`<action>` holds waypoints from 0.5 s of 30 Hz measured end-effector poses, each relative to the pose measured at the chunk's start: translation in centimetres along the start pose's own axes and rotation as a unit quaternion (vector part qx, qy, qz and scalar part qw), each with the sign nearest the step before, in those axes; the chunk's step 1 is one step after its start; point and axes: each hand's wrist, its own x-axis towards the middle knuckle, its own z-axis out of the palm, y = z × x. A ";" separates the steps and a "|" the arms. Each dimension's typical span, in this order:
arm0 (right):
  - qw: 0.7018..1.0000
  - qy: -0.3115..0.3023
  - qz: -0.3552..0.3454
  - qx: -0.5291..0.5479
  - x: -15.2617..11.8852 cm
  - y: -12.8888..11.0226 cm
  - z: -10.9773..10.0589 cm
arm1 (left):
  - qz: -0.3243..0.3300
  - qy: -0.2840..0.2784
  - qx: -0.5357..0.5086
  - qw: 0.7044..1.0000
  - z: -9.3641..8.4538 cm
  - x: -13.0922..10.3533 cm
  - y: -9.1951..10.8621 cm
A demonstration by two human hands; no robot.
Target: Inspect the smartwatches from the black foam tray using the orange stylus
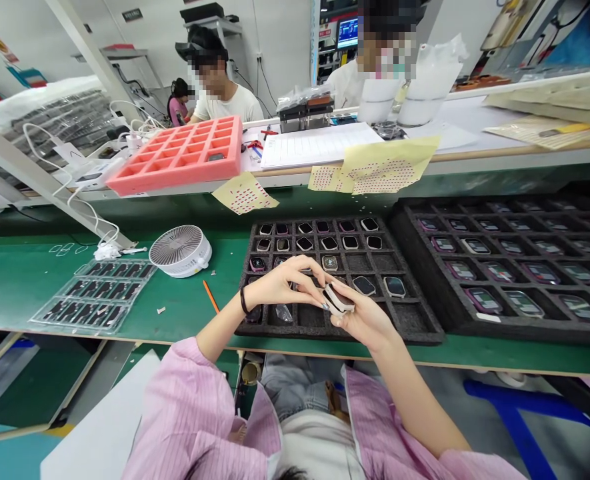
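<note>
Over the front of a black foam tray (319,320), a light-coloured smartwatch case (339,303) is held tilted on its edge between both hands. My right hand (367,319) is closed around it from the right, thumb and fingers on its sides. My left hand (297,280) comes from the left with curled fingers pinching at the case's left side; its fingertips are partly hidden. Rows of square smartwatches (329,243) with dark screens sit in the tray's compartments below. A small clear plastic piece (284,312) lies in a front compartment near my left wrist.
A second black foam tray (475,320) of watches stands on the right. Leftward are a white fan (181,251), an orange pen (211,296) and a clear tray of black parts (95,293). A red foam tray (185,157) rests on the shelf; people sit beyond.
</note>
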 end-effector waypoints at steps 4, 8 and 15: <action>1.000 0.003 0.004 -0.006 0.2 0.2 0.2 | -0.019 -0.007 -0.024 1.000 0.5 -0.3 0.0; 0.999 0.005 0.007 -0.046 0.0 0.7 0.3 | -0.047 0.011 -0.050 0.998 0.8 -0.7 0.0; 0.991 -0.010 0.022 -0.129 0.1 2.3 0.1 | -0.062 -0.021 -0.003 0.998 1.8 -3.1 -0.5</action>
